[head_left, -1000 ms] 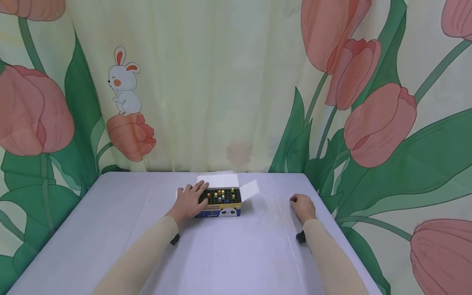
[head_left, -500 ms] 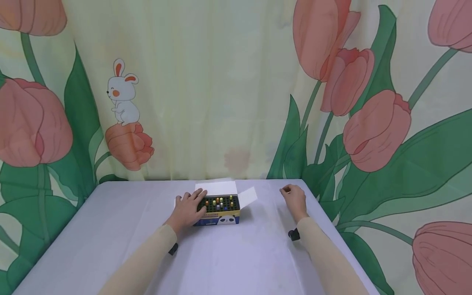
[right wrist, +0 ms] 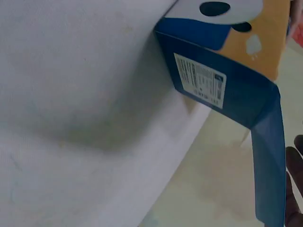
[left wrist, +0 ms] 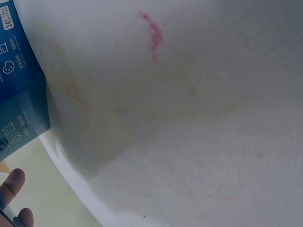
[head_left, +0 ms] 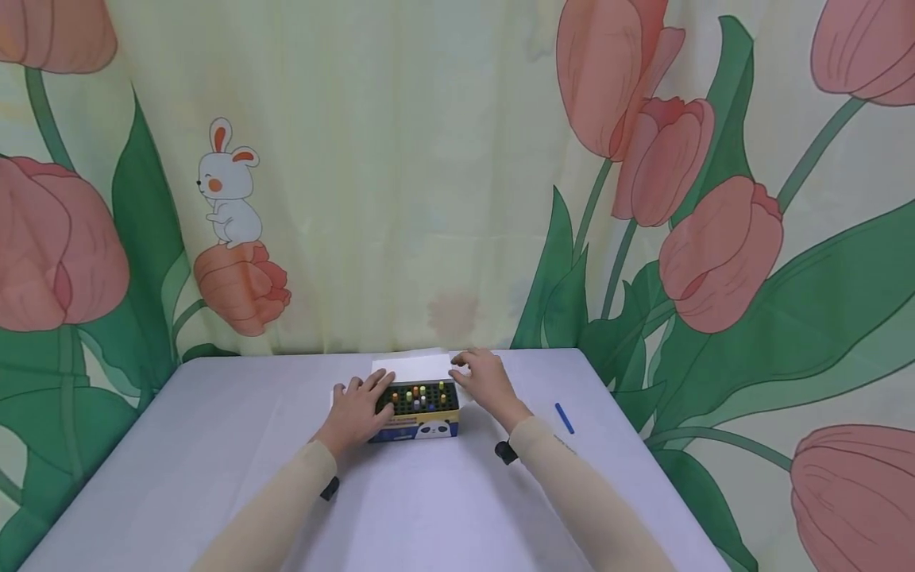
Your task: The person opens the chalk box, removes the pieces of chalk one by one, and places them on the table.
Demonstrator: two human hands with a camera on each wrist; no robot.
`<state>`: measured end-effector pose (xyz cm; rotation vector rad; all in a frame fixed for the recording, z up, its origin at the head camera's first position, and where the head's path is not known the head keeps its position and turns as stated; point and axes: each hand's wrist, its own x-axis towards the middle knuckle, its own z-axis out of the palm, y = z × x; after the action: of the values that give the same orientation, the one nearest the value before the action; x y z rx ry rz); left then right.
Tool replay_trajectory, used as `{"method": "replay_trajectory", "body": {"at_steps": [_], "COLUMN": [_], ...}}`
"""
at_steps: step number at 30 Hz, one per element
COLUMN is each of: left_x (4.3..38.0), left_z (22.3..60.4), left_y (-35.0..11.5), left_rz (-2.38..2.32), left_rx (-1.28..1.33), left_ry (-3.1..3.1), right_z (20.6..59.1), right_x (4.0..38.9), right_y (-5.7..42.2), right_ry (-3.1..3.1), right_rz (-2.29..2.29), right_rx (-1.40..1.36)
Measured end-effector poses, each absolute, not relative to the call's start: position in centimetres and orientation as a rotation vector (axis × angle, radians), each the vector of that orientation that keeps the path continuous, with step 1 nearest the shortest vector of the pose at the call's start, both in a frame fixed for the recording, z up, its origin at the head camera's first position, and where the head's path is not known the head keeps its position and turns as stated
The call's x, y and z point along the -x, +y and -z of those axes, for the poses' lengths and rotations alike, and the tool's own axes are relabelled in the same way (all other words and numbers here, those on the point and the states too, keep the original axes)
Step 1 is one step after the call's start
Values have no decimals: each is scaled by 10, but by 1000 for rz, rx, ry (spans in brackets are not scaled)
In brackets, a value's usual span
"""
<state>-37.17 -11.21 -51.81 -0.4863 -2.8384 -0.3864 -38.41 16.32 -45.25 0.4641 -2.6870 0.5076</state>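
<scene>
A cardboard box (head_left: 429, 427) printed with a panda stands open on the table, its top holding a black holed rack (head_left: 400, 406). Several short sticks (head_left: 422, 391) with coloured ends stand in the rack; their exact kind is too small to tell. My left hand (head_left: 352, 413) rests over the box's left end with fingers spread. At the right end, my right hand (head_left: 488, 384) hovers beside the side flap (right wrist: 270, 165), thumb and fingertips apart, nothing visible between them. A blue stick (head_left: 564, 418), like a crayon or marker, lies on the table to the right.
The raised white lid (head_left: 411, 367) leans back behind the rack. A pale cloth (head_left: 429, 508) with faint stains covers the table. Behind its far edge hangs a curtain (head_left: 400, 199) printed with tulips and a rabbit.
My right hand has moved left from the table's right side to the box's right end. The blue stick now shows where that hand was. My left hand stays on the box.
</scene>
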Motion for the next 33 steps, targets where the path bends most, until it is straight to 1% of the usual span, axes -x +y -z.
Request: {"method": "replay_trajectory", "body": {"at_steps": [3,7,17,24,33], "left_x": [374,375,375,376,376], "left_z": [519,522,525,523,522], "left_y": [-113,-112,-110,-111,-113], "left_rz": [395,402,405,390,411], "left_rx": [485,482,459,457,468], "left_ry": [-2838,-2842,-2864,-2851,-2858], "right_z": [461,469,477,474,471], "right_x": [383,380,382,385,386], "right_y": [152,146,151,151,153], "right_ry": [-2780,-2856,-2898,-2934,-2952], "right_rz": [-301,-219,-340,-488,-517], "right_rx": [-501,-492,-599,-606,-656]}}
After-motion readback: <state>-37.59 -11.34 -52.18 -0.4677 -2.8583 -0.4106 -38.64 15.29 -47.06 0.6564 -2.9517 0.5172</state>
